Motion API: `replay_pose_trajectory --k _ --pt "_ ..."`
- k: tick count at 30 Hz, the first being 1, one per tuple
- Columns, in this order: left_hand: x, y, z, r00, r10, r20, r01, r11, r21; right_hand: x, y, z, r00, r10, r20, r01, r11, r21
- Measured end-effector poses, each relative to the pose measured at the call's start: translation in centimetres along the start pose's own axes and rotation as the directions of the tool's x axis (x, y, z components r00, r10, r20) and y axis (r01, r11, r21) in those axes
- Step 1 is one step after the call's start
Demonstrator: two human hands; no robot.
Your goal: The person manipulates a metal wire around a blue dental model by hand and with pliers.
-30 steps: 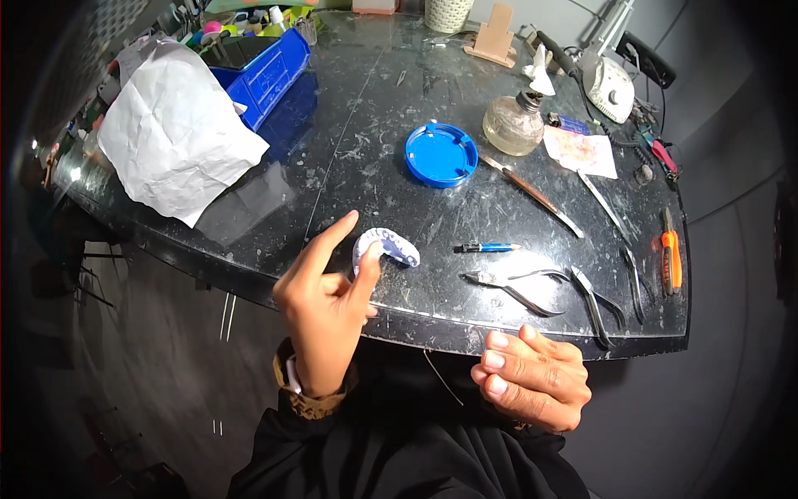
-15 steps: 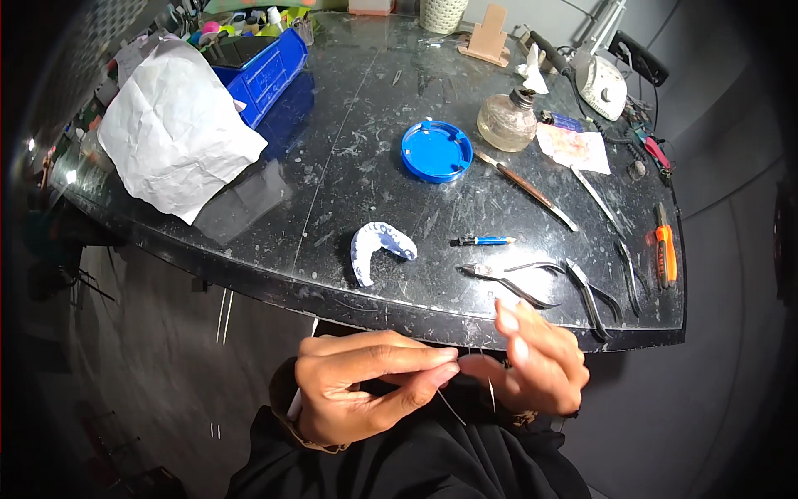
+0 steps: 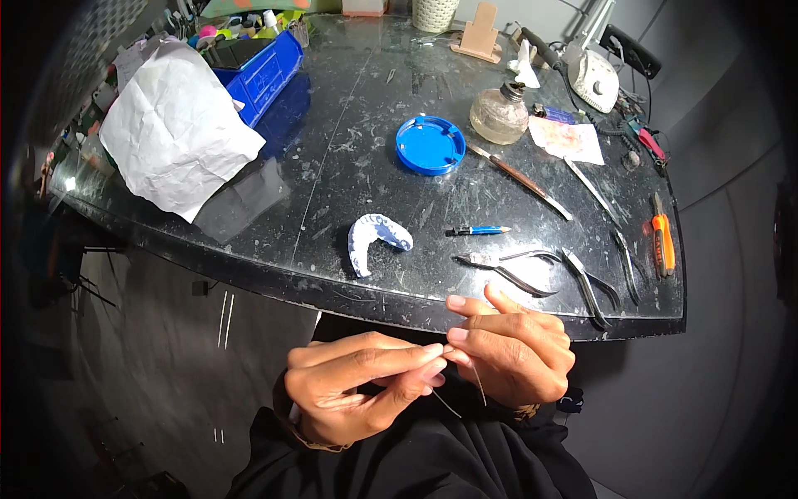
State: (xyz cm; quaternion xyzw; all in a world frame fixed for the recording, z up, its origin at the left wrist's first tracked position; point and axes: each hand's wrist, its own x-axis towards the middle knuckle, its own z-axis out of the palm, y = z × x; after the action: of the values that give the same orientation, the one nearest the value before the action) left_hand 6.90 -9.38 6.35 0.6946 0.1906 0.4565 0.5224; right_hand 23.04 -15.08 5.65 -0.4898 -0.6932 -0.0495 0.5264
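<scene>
Just off the table's near edge, my left hand is closed in a pinch on a thin metal wire. Fingertip to fingertip with it, my right hand pinches the same wire, its other fingers partly raised. Two ends of the wire hang below the fingers; the stretch between them is hidden by the fingertips. Beyond the hands lies a horseshoe-shaped, blue-and-white dental model. To its right are a short blue pencil and wire-bending pliers with spread handles.
More pliers and an orange-handled cutter lie at the right. Farther back are a wooden-handled knife, a blue round lid and a glass spirit burner. Crumpled white paper leans by a blue bin at left.
My right hand has come left and its fingers have closed onto the wire beside my left fingertips. The view has shifted slightly; things on the table lie as before.
</scene>
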Motion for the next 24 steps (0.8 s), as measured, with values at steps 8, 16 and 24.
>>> replay_pose_trajectory --k 8,16,24 --pt "-0.6 0.2 0.0 0.997 0.073 0.033 -0.076 0.993 0.087 -0.4 -0.8 0.1 0.993 0.119 0.004 -0.118 0.977 0.177" --pt "-0.3 0.3 -0.1 1.0 -0.011 0.003 0.01 0.991 0.134 -1.0 0.2 -0.5 1.0 -0.012 0.017 0.012 1.0 0.023" --pt "0.9 -0.8 -1.4 0.999 0.018 -0.035 -0.011 0.981 0.193 -2.0 0.9 -1.0 0.999 -0.04 -0.022 0.043 0.991 0.124"
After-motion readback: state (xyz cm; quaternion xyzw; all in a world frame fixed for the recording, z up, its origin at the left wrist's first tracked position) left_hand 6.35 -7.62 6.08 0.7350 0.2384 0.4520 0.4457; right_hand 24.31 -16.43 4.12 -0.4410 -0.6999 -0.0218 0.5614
